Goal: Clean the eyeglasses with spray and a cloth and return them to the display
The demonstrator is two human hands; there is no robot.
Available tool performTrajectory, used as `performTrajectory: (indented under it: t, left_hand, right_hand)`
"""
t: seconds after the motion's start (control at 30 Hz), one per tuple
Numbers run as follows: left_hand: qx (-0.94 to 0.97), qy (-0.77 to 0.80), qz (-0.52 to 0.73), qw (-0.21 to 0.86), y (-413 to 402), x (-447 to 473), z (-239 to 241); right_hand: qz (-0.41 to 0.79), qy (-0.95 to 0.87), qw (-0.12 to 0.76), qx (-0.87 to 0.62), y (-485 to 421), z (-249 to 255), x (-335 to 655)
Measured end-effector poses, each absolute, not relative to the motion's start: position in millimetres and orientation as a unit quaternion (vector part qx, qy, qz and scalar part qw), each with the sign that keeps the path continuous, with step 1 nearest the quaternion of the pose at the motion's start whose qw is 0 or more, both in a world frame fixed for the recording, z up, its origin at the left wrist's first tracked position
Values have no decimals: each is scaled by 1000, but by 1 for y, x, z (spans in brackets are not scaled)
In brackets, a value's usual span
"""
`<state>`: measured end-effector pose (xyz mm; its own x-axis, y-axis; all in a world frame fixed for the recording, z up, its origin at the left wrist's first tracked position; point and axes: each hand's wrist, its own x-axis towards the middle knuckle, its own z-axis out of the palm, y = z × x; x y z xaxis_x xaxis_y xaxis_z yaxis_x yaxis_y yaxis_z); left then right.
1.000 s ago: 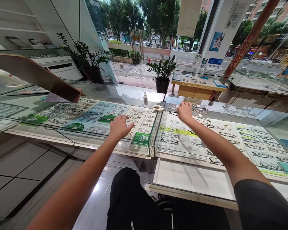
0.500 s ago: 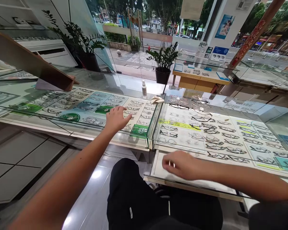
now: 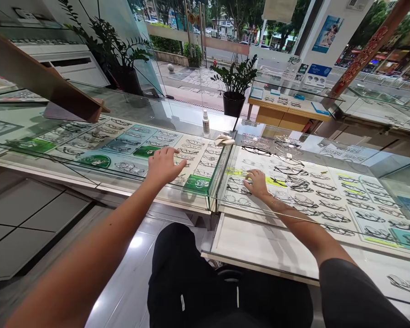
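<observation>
My left hand (image 3: 163, 166) lies palm down on the glass top of the left display case, fingers spread, holding nothing. Under that glass, eyeglasses stand in rows near a green card (image 3: 197, 183). My right hand (image 3: 257, 183) is inside the right case, with the glass edge crossing over its forearm. Its fingers are curved and apart, beside a pair of dark-framed eyeglasses (image 3: 238, 187) in the left column. I cannot tell whether the fingertips touch that frame. A yellow-green strip (image 3: 275, 181) lies just right of the hand.
A white pulled-out tray (image 3: 259, 246) juts over my lap. A spray bottle (image 3: 205, 122) and a folded cloth (image 3: 224, 140) sit on the glass near the seam. Loose black eyeglasses (image 3: 256, 150) lie farther back. A wooden stand (image 3: 54, 86) leans at left; a potted plant (image 3: 234, 98) stands behind.
My right hand has moved forward from above the white tray into the right case, among the eyeglasses. My left hand stays on the glass. The view has shifted slightly.
</observation>
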<state>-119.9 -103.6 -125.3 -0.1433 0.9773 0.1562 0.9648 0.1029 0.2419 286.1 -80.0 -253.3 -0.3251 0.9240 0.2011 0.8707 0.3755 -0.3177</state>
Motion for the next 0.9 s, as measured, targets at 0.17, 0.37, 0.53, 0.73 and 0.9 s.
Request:
performTrajectory:
  t: [0.17, 0.37, 0.53, 0.73, 0.9]
  left_hand:
    - [656, 739, 149, 19, -104, -121, -125]
    - [657, 738, 151, 22, -105, -121, -125]
    - [657, 738, 150, 18, -105, -121, -126]
    - [657, 739, 151, 18, -104, -121, -126]
    - [656, 740, 150, 22, -104, -120, -124]
  right_hand:
    - [100, -843, 111, -517, -37, -265, 278]
    - [103, -850, 55, -513, -16, -279, 266]
    - [91, -840, 34, -533, -6, -286, 255]
    - [52, -826, 25, -561, 2, -292, 249]
    - [13, -812, 65, -580, -1, -285, 250]
